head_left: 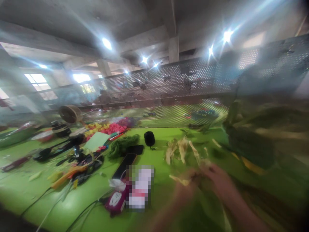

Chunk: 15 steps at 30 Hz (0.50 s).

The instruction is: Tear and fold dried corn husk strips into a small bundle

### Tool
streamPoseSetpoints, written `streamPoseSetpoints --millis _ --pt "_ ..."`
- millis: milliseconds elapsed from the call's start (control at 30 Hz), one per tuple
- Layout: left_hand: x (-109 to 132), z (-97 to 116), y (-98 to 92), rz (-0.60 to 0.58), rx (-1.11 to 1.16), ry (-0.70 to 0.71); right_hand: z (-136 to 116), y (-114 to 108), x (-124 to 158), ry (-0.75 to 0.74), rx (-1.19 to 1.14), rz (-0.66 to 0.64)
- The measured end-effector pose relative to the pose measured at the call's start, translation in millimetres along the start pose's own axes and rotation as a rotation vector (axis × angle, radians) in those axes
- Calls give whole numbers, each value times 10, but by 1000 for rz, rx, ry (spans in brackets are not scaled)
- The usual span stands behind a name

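My left hand (187, 187) and my right hand (213, 174) are close together over the green table at the right, both blurred. A pale strip that looks like dried corn husk (180, 180) sticks out to the left from my left hand, whose fingers are closed on it. My right hand is closed beside it, with a bit of the same pale husk at its fingertips. A long thin strip (225, 217) hangs below the hands. Just beyond them lie several more dried husk pieces (182, 149).
A black spool of thread (149, 138) stands behind the hands. Phones (124, 165), a purple box (116, 201), green yarn (123, 145), an orange-handled tool (67, 176) and cables lie left. A dark bundle (251, 141) stands right, before a perforated panel (154, 87).
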<state>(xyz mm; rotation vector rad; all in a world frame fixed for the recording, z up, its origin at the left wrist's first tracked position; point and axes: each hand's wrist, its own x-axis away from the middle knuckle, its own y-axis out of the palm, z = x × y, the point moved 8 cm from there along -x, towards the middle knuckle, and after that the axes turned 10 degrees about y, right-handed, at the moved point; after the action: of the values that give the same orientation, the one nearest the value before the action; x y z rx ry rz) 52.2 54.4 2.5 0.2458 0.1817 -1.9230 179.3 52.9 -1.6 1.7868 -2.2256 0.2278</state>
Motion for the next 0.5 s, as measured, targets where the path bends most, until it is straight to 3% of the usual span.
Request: streamPoseSetpoints --millis 133,300,400,500 --pt "9 -54 4 13 29 -20 19 -31 -44 -1 23 15" --pt "58 -190 -100 -3 178 -152 -34 -37 -109 -62 157 -48" --pt "60 -125 -145 -66 323 -201 -83 -80 -102 -84 235 -35" --pt "35 29 -147 -158 317 -207 -164 -106 -43 -146 269 -17"
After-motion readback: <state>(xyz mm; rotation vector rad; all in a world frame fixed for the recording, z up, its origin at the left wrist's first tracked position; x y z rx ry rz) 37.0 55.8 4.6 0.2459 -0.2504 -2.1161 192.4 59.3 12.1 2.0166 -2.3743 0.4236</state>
